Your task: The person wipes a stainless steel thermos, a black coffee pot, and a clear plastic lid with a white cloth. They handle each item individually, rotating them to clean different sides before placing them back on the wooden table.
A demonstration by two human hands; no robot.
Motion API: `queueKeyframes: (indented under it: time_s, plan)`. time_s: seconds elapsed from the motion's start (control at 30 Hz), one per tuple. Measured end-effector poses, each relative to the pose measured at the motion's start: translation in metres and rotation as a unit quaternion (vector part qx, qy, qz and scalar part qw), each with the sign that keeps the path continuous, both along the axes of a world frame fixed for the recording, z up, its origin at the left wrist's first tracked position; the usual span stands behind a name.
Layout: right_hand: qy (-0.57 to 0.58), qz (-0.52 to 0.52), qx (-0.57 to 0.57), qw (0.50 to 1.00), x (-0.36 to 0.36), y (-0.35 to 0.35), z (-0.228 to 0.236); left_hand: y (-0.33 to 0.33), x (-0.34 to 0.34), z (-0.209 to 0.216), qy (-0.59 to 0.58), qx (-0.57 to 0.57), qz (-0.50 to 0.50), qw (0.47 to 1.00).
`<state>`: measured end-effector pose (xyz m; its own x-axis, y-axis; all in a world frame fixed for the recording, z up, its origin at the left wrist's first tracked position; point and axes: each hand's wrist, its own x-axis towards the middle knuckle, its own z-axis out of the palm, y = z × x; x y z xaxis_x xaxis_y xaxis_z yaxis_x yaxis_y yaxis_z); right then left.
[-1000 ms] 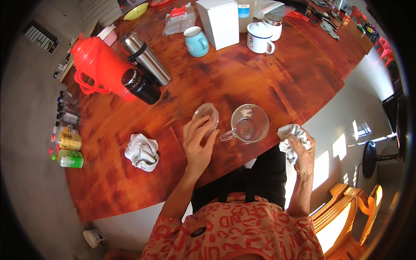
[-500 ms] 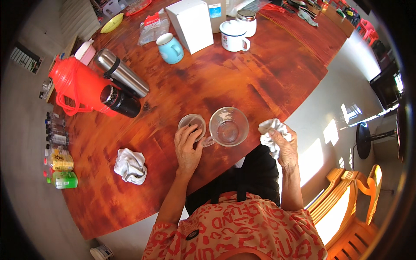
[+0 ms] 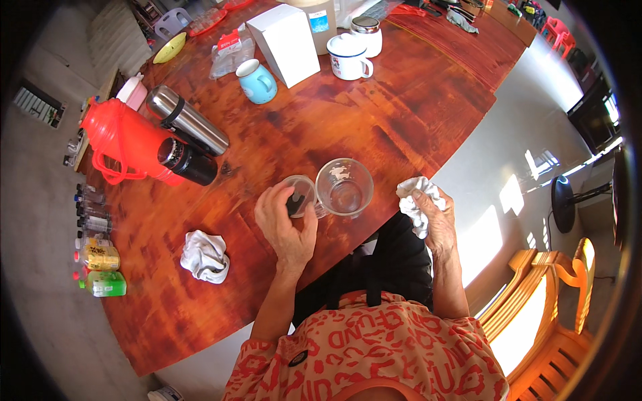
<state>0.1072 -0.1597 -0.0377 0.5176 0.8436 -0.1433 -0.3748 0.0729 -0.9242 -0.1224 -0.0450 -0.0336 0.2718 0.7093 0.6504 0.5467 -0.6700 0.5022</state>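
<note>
My left hand (image 3: pixel 284 224) is curved around the near-left side of a small clear glass (image 3: pixel 304 192), thumb and fingers on either side of it. Something dark shows inside or through this glass; I cannot make out what. Touching it or almost so, on its right, stands a larger clear glass mug (image 3: pixel 344 188), its handle toward my left thumb. Off the table's edge, to the right of the mug, my right hand (image 3: pixel 438 217) grips a crumpled white cloth (image 3: pixel 416 204). A second crumpled white cloth (image 3: pixel 205 256) lies on the table to the left.
On the left lie a red jug (image 3: pixel 127 140), a steel flask (image 3: pixel 187 120) and a black tumbler (image 3: pixel 189 162). Farther back are a light-blue mug (image 3: pixel 257 83), a white box (image 3: pixel 287 47) and a white enamel mug (image 3: pixel 348 59). A wooden chair (image 3: pixel 535 314) stands at right.
My left hand has turned and its fingers are spread wider around the small glass. That glass sits closer to the mug. The right hand keeps the cloth; the whole view has shifted slightly.
</note>
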Motion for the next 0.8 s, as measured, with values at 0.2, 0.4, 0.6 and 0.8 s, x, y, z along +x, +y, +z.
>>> queueKeyframes:
  time_s: [0.2, 0.4, 0.6, 0.8]
  plan:
    - [0.004, 0.000, 0.005, 1.000, -0.004, -0.005, 0.002, -0.001, -0.001, -0.011, -0.028, -0.042, -0.035, 0.998]
    - [0.012, 0.016, 0.012, 1.000, -0.009, -0.005, -0.006, -0.002, 0.014, -0.005, -0.045, -0.182, -0.129, 0.974]
    - [0.019, 0.020, 0.006, 1.000, -0.013, -0.002, -0.008, 0.000, 0.027, 0.000, -0.169, -0.430, -0.106, 0.881]
    - [0.008, -0.021, 0.029, 0.999, -0.014, 0.001, -0.011, -0.014, 0.030, 0.017, -0.196, -0.484, -0.101, 0.847]
